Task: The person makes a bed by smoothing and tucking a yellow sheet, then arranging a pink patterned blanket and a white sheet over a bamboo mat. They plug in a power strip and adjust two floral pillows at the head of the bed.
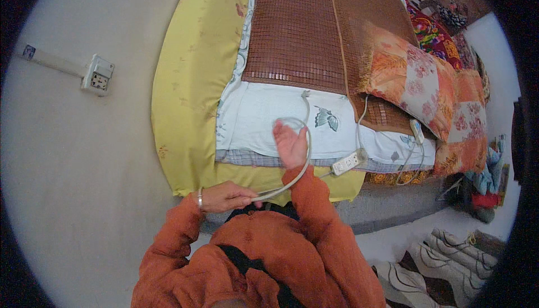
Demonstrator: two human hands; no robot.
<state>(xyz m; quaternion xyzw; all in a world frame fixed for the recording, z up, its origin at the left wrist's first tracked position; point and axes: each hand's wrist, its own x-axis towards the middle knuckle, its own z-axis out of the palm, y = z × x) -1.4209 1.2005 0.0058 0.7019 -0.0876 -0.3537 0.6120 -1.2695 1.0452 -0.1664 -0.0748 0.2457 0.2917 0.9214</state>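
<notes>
A pale extension cord (309, 139) runs in a loose loop between my hands, above the near end of a bed. My left hand (227, 197), with a bangle at the wrist, is closed on the cord near the bed's front edge. Palm up and thumb apart, my right hand (291, 142) is open, with the cord curving past its fingertips and along its thumb side. The cord's plug (306, 93) is over the white sheet, just short of the brown mat. To the right of my right wrist lies a white power strip (346, 163) with sockets.
A brown tiled mat (297, 27) and a white sheet (252, 117) with a butterfly cover the bed. Orange floral pillows (412, 78) lie at the right, near a small white device (416, 131) with a cable. A wall socket (99, 75) is at the left.
</notes>
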